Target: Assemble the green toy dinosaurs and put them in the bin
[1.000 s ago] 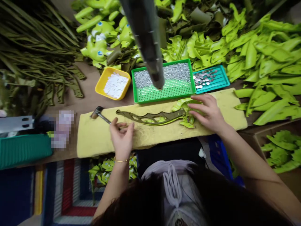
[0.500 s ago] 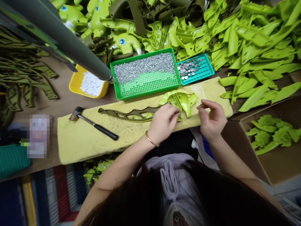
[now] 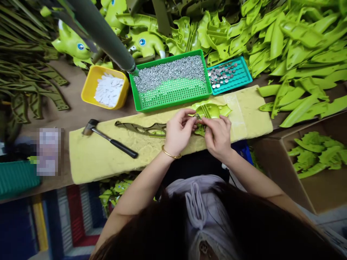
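Observation:
Over the yellow foam pad, my left hand (image 3: 179,130) is closed, its thumb and forefinger pinching at the right end of a long olive plastic strip (image 3: 141,128) with cut-out openings. Close beside it, my right hand (image 3: 219,136) is pinched at the same spot; whatever small thing its fingertips hold is hidden. A lime-green plastic shell part (image 3: 213,110), hollow side up with ribs inside, lies under and behind the fingers. The strip rests on more lime-green plastic, partly covered by my left hand. Left of the hands lies a hammer (image 3: 110,139) with a black grip.
Behind the foam pad (image 3: 89,162) stand a yellow tub (image 3: 86,85) of white pieces, a green tray (image 3: 173,99) of screws and a teal tray (image 3: 241,80) of metal discs. A powered driver (image 3: 108,39) hangs above. Lime-green parts (image 3: 300,54) pile up right, over a cardboard box (image 3: 300,187).
My right hand has moved left and forward, bringing its fingertips against my left hand's. My left hand has turned and shifted slightly left, now pinching at the strip's end. The camera view has shifted a little.

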A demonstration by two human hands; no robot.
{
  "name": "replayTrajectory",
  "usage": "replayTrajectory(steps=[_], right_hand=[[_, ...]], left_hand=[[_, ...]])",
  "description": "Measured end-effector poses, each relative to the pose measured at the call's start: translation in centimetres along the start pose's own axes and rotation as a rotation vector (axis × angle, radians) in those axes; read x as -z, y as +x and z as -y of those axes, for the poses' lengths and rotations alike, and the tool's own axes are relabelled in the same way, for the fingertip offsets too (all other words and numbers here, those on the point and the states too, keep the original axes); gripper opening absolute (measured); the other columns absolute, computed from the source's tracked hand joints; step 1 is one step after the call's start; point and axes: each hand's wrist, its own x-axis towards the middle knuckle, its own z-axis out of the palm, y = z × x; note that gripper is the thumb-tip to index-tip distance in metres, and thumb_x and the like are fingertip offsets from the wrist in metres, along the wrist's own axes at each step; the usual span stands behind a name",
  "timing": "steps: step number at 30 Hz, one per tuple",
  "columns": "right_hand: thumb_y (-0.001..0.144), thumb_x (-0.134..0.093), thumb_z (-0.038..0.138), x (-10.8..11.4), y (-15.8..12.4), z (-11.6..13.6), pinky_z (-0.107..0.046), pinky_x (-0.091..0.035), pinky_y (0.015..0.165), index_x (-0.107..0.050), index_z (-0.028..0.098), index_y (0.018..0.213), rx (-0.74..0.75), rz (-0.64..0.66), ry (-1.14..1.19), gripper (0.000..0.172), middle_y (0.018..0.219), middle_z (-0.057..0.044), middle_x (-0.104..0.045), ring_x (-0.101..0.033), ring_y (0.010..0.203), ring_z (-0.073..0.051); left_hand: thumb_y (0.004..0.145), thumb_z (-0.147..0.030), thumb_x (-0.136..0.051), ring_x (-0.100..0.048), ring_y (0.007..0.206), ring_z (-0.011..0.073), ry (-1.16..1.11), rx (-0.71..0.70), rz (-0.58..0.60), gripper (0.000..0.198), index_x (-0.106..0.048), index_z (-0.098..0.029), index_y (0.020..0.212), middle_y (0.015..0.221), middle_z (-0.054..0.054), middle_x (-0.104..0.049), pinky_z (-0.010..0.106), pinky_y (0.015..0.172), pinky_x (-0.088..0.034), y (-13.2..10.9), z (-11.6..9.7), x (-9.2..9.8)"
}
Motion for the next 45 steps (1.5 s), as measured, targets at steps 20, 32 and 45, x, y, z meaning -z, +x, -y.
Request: replayTrajectory(steps=[20,32,45], right_hand=[[0.089,-0.057,0.031,1.8,1.0,-1.0,-0.039,-0.036,0.086,-0.067,0.022,0.089,0.037,0.26,-0.26,0.013,0.089,-0.005,-0.064,-0.052,0.089,-0.02],[0.082,-0.064,0.033,1.2,1.8,0.8,-0.05,-0.037,0.097,-0.058,0.02,0.072,-0.316,0.348,-0.243,0.018,0.11,-0.01,-0.059,-0.047,0.108,-0.028],[0.087,-0.055,0.05,0.9,2.1,0.4,-0.052,-0.04,0.086,-0.052,0.02,0.069,-0.242,0.331,-0.299,0.035,0.099,-0.012,-0.057,-0.048,0.101,-0.03]], left_hand=[[0.09,-0.032,-0.058,-0.054,0.119,0.026,0.784,-0.599,0.017,0.027,-0.063,-0.017,0.112,0.121,0.013,-0.063,0.048,0.104,-0.043,-2.0,3.8,1.5],[0.093,-0.033,-0.054,-0.052,0.123,0.027,0.833,-0.611,-0.013,0.027,-0.062,-0.017,0.113,0.124,0.012,-0.062,0.049,0.106,-0.041,-2.4,4.3,1.2],[0.095,-0.026,-0.05,-0.052,0.124,0.0256,0.751,-0.631,0.054,0.025,-0.062,-0.015,0.113,0.127,0.013,-0.062,0.047,0.109,-0.037,-2.5,4.3,1.3]])
